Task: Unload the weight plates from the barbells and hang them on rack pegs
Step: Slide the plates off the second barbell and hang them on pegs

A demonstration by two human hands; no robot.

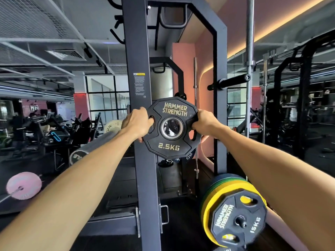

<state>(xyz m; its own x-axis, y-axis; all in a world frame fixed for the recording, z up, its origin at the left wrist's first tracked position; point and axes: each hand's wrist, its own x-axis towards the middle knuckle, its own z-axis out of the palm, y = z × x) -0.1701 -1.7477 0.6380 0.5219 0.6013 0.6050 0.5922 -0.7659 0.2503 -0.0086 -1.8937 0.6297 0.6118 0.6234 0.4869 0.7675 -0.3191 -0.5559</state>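
Two bare forearms reach out from the camera, the left hand [138,124] and right hand [204,122] each curled round an opposite edge of a black 2.5 kg plate [171,127], fingers hooked through its grip slots — the plate held upright in the air, just in front of the dark rack upright [139,87]. Small and rigid, with a steel-ringed centre hole, the plate looks light enough for one hand; its cut-out slots seem the surest hold. An empty black peg [230,81] juts from the rack frame above and to the right. At the lower right, a loaded barbell end carries a black 15 kg plate [239,221] against yellow and green plates [210,203]. Beyond lie a dark gym floor, a pink plate [24,185] at left, and windows.
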